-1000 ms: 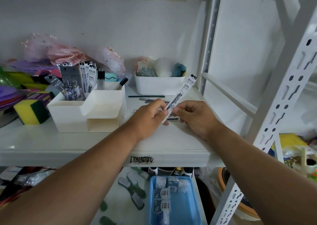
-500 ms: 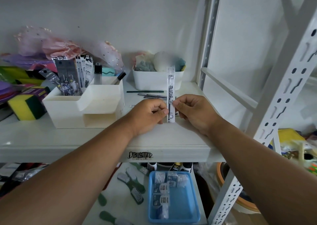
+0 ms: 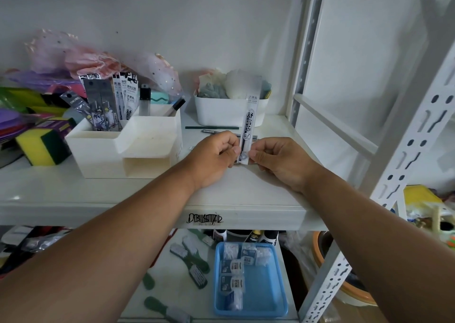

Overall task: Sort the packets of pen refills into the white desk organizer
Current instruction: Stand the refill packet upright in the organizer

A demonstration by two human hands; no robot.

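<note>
**A:** The refill packet [image 3: 249, 125] was tipped toward two o'clock a second ago, and now it stands straight at twelve. It looks squared up and ready to file.

**B:** Left hand [image 3: 216, 154] and right hand [image 3: 275, 157] meet knuckle to knuckle above the shelf [image 3: 73, 194], both pinching its bottom end.

**A:** The white desk organizer [image 3: 118, 148] waits at nine o'clock, well apart, with other packets [image 3: 115, 101] upright in its back compartment.
</note>
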